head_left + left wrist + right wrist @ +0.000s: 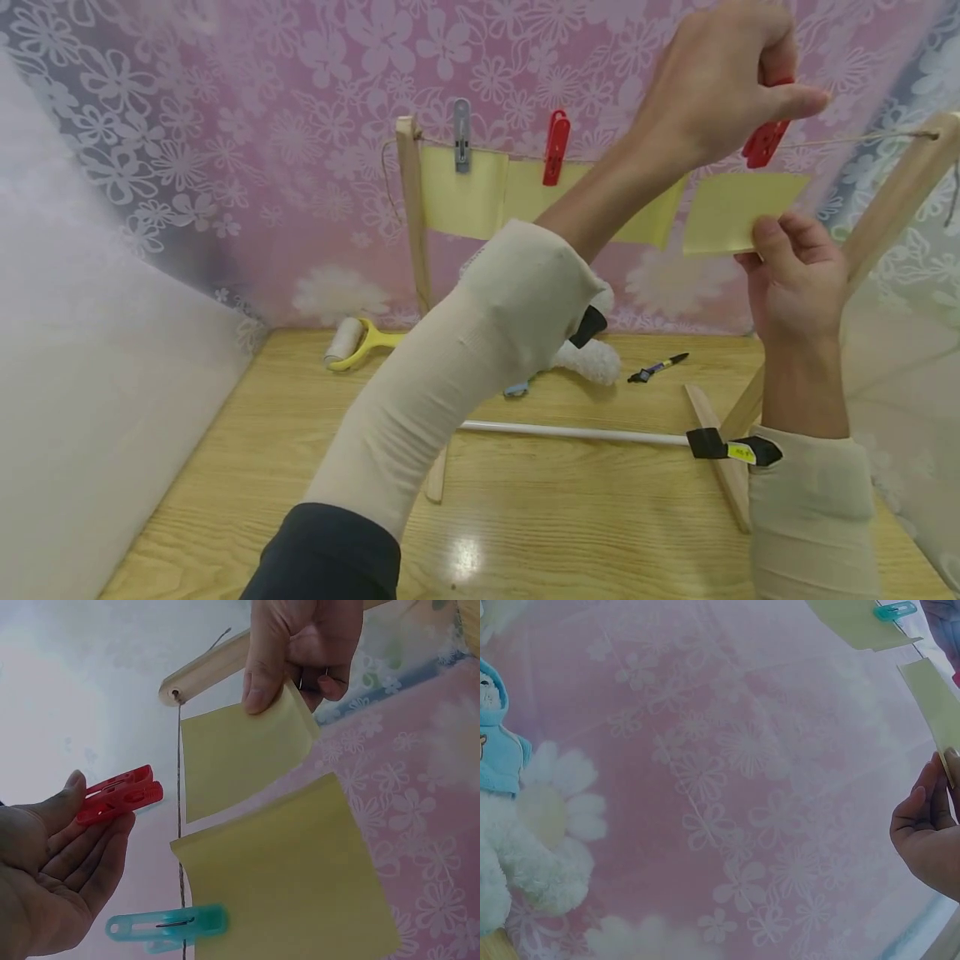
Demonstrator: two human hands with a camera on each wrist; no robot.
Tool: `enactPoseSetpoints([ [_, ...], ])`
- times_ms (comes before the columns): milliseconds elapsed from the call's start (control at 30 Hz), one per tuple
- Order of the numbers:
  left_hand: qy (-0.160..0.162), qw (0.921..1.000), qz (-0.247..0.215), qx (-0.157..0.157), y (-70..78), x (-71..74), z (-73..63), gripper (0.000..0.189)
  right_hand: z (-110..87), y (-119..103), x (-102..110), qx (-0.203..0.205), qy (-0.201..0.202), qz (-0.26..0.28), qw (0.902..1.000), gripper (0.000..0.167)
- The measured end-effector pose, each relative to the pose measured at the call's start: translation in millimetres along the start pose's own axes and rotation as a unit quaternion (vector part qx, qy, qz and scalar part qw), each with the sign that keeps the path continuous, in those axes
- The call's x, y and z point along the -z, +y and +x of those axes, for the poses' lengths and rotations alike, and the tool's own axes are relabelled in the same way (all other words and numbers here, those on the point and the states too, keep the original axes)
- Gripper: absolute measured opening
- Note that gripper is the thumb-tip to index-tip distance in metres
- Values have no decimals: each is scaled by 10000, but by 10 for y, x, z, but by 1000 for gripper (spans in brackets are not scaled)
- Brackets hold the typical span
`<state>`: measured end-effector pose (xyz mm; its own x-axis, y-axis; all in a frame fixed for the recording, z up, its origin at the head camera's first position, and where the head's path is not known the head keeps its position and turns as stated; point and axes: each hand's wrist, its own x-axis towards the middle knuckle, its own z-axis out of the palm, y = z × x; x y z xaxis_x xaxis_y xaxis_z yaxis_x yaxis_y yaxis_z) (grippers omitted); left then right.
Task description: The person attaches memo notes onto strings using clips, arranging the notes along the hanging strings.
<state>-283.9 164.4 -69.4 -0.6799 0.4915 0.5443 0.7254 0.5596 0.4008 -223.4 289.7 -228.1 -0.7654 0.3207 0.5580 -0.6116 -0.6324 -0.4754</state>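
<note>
My left hand reaches across to the upper right and pinches a red clothespin between thumb and fingers, close to the string. In the left wrist view the clothespin points towards the string. Lower down, my right hand pinches a square yellow paper sheet by its lower right corner, with the thumb in front. The sheet's upper edge sits just below the string. Beside it hangs another yellow sheet, clipped by a teal clothespin.
Farther left, a grey clothespin and a red one hold yellow sheets on the string. Wooden posts carry the string, with a white rod low between them. Behind lie a lint roller, a pen and a white plush toy.
</note>
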Motion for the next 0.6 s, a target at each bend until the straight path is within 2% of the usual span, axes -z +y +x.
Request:
enactPoseSetpoints([
  [133, -59, 9998, 159, 105, 177, 244, -314, 27, 28, 15, -7, 28, 48, 19, 10000, 10],
  [233, -29, 9996, 284, 29, 237, 346, -440, 24, 44, 29, -4, 47, 80, 49, 9999, 8],
  [400, 62, 9997, 218, 16, 223, 321, -451, 25, 65, 32, 1, -82, 21, 61, 9999, 10],
  [500, -8, 9996, 220, 175, 221, 286, -433, 25, 78, 29, -9, -172, -38, 22, 9998, 14],
  [600, -89, 9993, 297, 197, 229, 242, -412, 24, 88, 22, -23, -231, -89, 52, 9997, 15],
])
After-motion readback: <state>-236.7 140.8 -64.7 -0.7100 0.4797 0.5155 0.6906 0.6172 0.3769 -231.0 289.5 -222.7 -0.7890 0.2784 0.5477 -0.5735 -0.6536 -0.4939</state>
